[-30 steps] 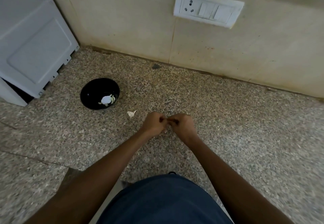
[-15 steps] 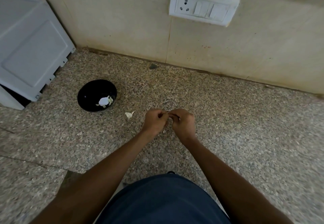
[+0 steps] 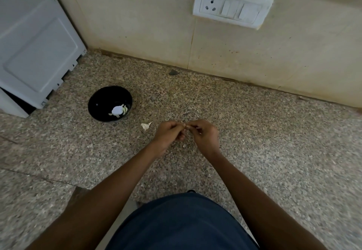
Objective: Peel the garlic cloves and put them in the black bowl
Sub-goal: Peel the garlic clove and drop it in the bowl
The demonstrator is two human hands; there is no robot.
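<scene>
My left hand (image 3: 170, 134) and my right hand (image 3: 203, 134) meet fingertip to fingertip above the speckled counter, both pinching a small garlic clove (image 3: 185, 126) that is almost wholly hidden between them. A thin pale sliver of skin sticks out by my right fingers. The black bowl (image 3: 101, 100) stands to the left of my hands and holds pale garlic pieces (image 3: 118, 110). One unpeeled clove (image 3: 146, 126) lies on the counter between the bowl and my left hand.
A white appliance (image 3: 35, 46) stands at the far left against the wall, close to the bowl. A white socket and switch plate (image 3: 232, 4) is on the tiled wall behind. The granite counter (image 3: 274, 142) stretches to the right.
My hands stay joined on the clove, with only small finger movement. A thin sliver of skin now shows at my right fingertips. The view has shifted slightly.
</scene>
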